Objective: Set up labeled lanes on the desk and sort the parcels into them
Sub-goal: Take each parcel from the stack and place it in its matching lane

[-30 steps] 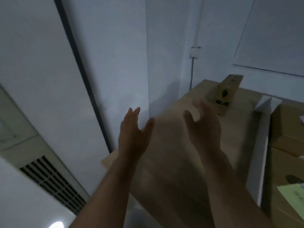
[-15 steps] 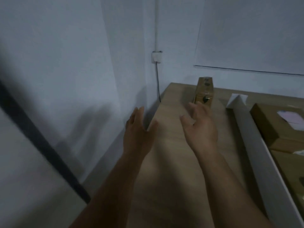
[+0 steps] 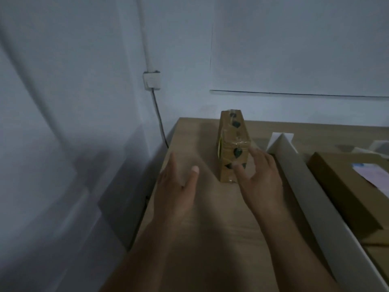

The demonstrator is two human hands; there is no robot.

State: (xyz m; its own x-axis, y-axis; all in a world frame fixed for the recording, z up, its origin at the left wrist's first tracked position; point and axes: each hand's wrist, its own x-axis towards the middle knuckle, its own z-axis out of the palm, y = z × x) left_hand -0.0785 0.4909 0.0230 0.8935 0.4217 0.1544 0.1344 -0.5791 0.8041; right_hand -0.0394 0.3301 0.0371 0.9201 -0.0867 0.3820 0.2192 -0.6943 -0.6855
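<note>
A long narrow brown parcel wrapped in tape with dark marks lies on the wooden desk, pointing away from me toward the back wall. My right hand hovers at the parcel's near end with fingers spread, its fingertips over the box's right edge. My left hand is held flat and open to the left of the parcel, above the desk's left side, holding nothing. A white folded divider runs front to back on the right, marking off the lane.
Right of the divider lie flat brown boxes, one with a white label. The desk's left edge drops off beside a white wall with a socket and a cable. A white board hangs on the back wall.
The view has swung right and down toward the desk. Both hands have advanced toward the narrow parcel; the right hand now reaches its near end.
</note>
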